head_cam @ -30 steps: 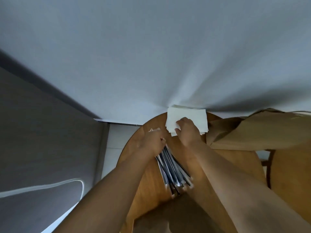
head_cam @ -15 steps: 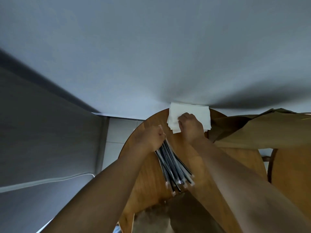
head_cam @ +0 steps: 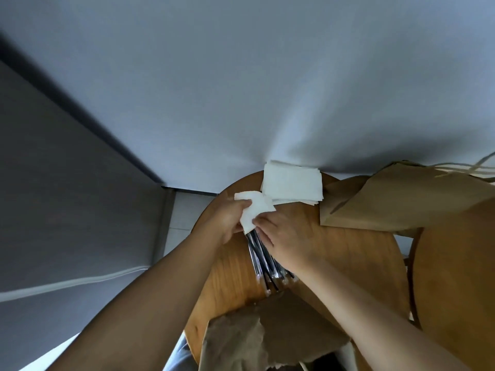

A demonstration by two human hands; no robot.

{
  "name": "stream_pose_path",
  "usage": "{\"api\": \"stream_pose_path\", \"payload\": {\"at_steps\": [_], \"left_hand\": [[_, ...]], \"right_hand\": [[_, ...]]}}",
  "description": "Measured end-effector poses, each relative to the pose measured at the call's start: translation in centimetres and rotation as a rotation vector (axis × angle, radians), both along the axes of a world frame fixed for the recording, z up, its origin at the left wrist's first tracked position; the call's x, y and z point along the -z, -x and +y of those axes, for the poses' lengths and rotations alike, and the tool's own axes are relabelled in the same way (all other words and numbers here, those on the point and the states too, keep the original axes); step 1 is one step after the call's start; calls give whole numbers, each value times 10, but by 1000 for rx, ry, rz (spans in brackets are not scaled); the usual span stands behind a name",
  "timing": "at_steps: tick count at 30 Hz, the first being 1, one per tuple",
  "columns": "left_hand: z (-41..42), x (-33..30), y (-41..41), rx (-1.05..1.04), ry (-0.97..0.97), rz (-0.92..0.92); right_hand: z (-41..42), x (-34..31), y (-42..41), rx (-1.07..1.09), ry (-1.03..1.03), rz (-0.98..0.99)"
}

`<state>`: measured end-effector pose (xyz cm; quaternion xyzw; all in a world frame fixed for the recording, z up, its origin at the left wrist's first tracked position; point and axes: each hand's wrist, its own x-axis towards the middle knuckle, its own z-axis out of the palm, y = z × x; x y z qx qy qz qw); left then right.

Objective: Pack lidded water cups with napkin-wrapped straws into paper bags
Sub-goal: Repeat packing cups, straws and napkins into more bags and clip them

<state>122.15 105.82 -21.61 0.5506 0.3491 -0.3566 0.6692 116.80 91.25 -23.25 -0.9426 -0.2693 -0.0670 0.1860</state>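
Wrapping a straw is the step going on here, as far as I can judge: the left hand [head_cam: 227,220] has its fingers curled around a loose white napkin [head_cam: 254,211], pinching it up off the round wooden worktop [head_cam: 348,253], and I can't tell whether a straw is already tucked inside it. The right hand [head_cam: 288,236] lies over the upper end of the bundle of dark straws [head_cam: 263,263], fingers bent and touching the napkin's lower edge, though whether it's actually pinching one straw is hidden from this angle. The napkin stack [head_cam: 292,183] sits at the far edge of the worktop, just beside the brown paper bag [head_cam: 401,199] lying flat on the right, and another crumpled bag [head_cam: 241,341] is at the near edge. No cups in view at all. To do this bit well, I'd say tease a single straw out without dragging the whole bundle, lay it along one napkin edge and roll snug, because thin tissue tears or unrolls if you go loose or yank it. Keep the stack out of the way so you don't lift two sheets. As for brands or writing: nothing readable anywhere, bags and napkins look plain, and the straw wrappers are too small and blurry to tell.
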Motion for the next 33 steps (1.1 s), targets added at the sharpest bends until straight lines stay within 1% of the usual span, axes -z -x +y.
{"api": "stream_pose_path", "payload": {"at_steps": [2, 4, 5, 7, 8, 10, 12, 14, 16, 19, 21, 23, 25, 26, 27, 29, 31, 33], "left_hand": [[6, -2, 10, -14, -101, -28], [13, -5, 19, -30, -186, -54], [17, -4, 22, -53, -213, -62], [25, -4, 26, -85, -269, -98], [29, -5, 28, -70, -318, -133], [36, -7, 31, -20, -402, -209], [43, -8, 33, 12, -441, -251], [49, -6, 35, 50, -465, -266], [51, -7, 36, 93, -469, -277], [53, -8, 37, 107, -452, -293], [54, -9, 37, 111, -449, -308], [55, -10, 38, 126, -456, -335], [55, -15, 39, 147, -467, -346], [54, -19, 40, 155, -463, -348], [52, -24, 40, 164, -457, -346], [50, -38, 40, 198, -403, -322], [48, -58, 41, 272, -317, -283], [45, -80, 45, 424, -291, -285]], "right_hand": [[1, -2, 10, 48, -63, 108], [0, -1, 16, 224, -151, 331], [-2, 3, 17, 292, -145, 472], [-1, 11, 15, 326, -50, 685], [2, 17, 13, 330, -13, 771], [8, 25, 8, 360, 21, 923], [18, 33, 2, 356, 74, 1027], [30, 38, -5, 329, 181, 1039], [42, 41, -10, 358, 245, 1049], [54, 48, -15, 486, 245, 1086], [56, 55, -16, 534, 248, 1069], [53, 54, -16, 574, 200, 1046], [47, 40, -17, 641, 44, 983], [42, 27, -17, 658, -48, 908], [38, 11, -18, 635, -116, 823], [29, -27, -18, 474, -156, 682], [24, -63, -16, 260, -124, 629], [19, -96, -6, 91, -64, 591]]}}
